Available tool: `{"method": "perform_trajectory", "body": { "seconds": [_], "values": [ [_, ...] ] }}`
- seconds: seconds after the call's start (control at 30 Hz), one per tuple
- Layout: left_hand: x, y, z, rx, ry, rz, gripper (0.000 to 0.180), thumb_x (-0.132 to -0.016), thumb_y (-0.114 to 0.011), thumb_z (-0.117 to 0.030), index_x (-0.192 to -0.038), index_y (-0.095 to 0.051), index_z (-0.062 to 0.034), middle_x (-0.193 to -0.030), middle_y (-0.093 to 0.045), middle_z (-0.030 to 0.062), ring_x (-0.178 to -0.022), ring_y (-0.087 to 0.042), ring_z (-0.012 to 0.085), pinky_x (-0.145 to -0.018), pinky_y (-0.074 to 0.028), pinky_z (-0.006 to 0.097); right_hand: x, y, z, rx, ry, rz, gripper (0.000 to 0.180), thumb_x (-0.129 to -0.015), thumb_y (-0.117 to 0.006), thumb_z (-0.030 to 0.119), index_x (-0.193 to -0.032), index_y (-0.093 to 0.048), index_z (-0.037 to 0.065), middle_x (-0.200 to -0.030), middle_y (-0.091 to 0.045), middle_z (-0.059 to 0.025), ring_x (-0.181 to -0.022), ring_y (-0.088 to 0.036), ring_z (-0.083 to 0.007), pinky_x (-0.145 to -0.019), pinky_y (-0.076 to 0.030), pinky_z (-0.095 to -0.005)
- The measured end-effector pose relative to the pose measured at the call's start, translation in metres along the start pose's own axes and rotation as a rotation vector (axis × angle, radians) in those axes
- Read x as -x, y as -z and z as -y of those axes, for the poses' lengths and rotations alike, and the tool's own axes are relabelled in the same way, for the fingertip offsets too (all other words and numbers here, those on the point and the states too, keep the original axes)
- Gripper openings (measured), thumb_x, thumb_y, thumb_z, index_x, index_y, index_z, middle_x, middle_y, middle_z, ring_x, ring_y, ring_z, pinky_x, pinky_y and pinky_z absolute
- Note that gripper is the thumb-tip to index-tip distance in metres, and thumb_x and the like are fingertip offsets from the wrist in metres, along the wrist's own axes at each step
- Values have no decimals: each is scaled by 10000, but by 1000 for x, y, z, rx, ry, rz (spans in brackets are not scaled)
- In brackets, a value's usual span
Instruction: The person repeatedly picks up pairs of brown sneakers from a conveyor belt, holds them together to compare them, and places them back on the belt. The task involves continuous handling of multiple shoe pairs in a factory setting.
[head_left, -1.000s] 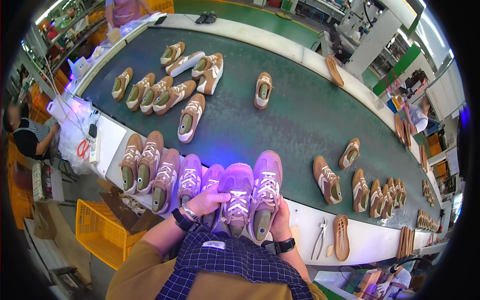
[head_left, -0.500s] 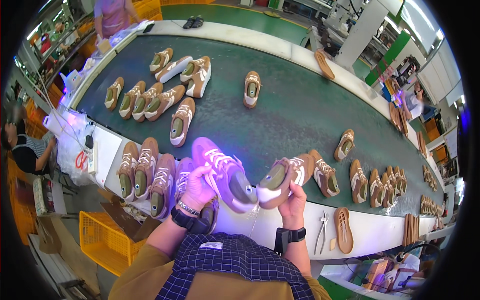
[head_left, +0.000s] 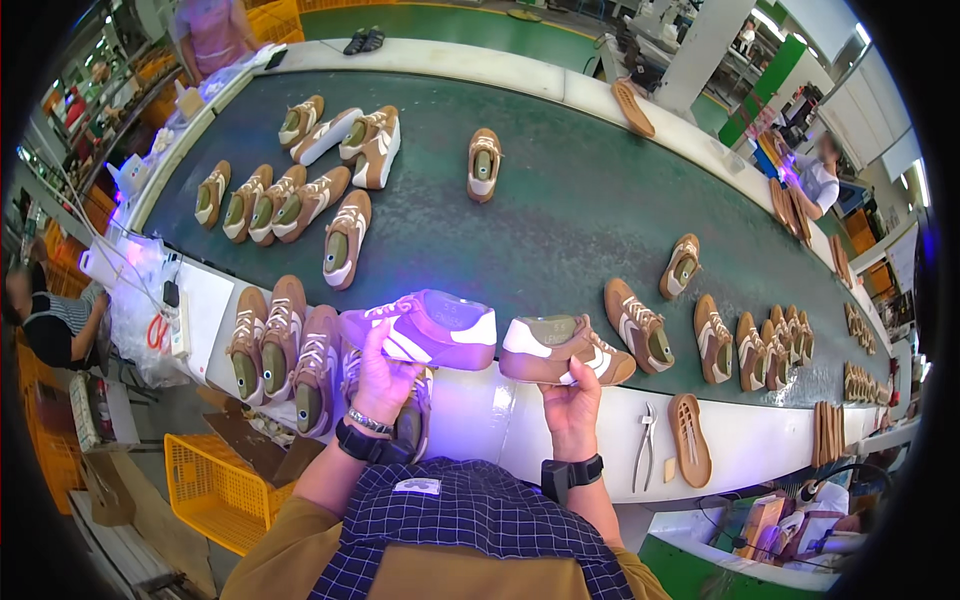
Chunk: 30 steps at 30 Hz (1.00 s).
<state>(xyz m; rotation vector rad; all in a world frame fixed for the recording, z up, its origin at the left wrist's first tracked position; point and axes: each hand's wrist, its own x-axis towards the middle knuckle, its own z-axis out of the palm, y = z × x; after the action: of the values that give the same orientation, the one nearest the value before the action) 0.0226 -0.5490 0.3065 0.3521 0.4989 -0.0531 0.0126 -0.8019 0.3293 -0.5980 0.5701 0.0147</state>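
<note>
So both hands are busy: the left hand [head_left: 383, 372] grips a sneaker lit purple [head_left: 425, 328] from underneath, holding it on its side above the white edge of the bench [head_left: 470, 410], toe pointing left. The right hand [head_left: 572, 400] pinches a tan sneaker [head_left: 562, 350] by its sole, heel toward the purple one, and the two heels are almost touching. Both shoes hang just in front of the dark green conveyor belt [head_left: 560, 210]. Right beside the left hand, a row of tan sneakers [head_left: 282, 350] stands on the bench. Off to the right of the right hand, pliers [head_left: 645, 458] and a loose brown outsole [head_left: 691, 438] lie on the white edge. More tan sneakers sit scattered on the belt, like a lone one [head_left: 483, 163] far back. A yellow crate [head_left: 215, 480] sits below the bench.
</note>
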Motion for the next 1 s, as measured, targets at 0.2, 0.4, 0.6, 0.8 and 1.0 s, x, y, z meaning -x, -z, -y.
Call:
{"method": "perform_trajectory", "body": {
  "seconds": [0.2, 0.4, 0.6, 0.8, 1.0],
  "values": [
    [1, 1, 4, -29, 14, -41, 339, -849, -608, -295, -1123, -566, -100, -1071, -630, 37, -992, -609, 213, -839, -506, 389, 0, 1, -2, -2, 1, -9, 433, -784, -610, 86, -1199, -496, 36, -1177, -568, -103, -1091, -552, -266, -939, -474, -460],
    [2, 1, 8, -32, 9, -47, 340, -844, -617, -284, -1125, -565, -99, -1070, -630, 35, -999, -607, 213, -852, -502, 391, -2, 4, -2, -9, -7, -18, 447, -786, -612, 89, -1211, -486, 31, -1187, -562, -107, -1096, -549, -265, -952, -467, -452],
    [1, 1, 10, -33, 21, -38, 338, -844, -618, -278, -1126, -563, -100, -1071, -631, 39, -998, -610, 214, -847, -508, 387, -4, 9, 0, -21, -16, -19, 444, -791, -606, 86, -1213, -484, 29, -1185, -563, -110, -1096, -549, -264, -957, -463, -445],
    [1, 2, 13, -35, 33, -48, 338, -843, -615, -269, -1131, -561, -101, -1075, -631, 42, -998, -611, 213, -847, -510, 386, -3, 7, 1, -13, -17, -7, 430, -797, -597, 86, -1209, -488, 28, -1179, -568, -108, -1096, -548, -262, -957, -461, -444],
    [0, 4, 18, -29, 30, -69, 348, -839, -620, -272, -1135, -559, -99, -1080, -629, 44, -1004, -609, 220, -851, -510, 395, -3, 9, 2, -3, -26, -14, 414, -803, -591, 88, -1201, -494, 26, -1177, -570, -105, -1093, -550, -253, -957, -462, -427]
  ]
}}
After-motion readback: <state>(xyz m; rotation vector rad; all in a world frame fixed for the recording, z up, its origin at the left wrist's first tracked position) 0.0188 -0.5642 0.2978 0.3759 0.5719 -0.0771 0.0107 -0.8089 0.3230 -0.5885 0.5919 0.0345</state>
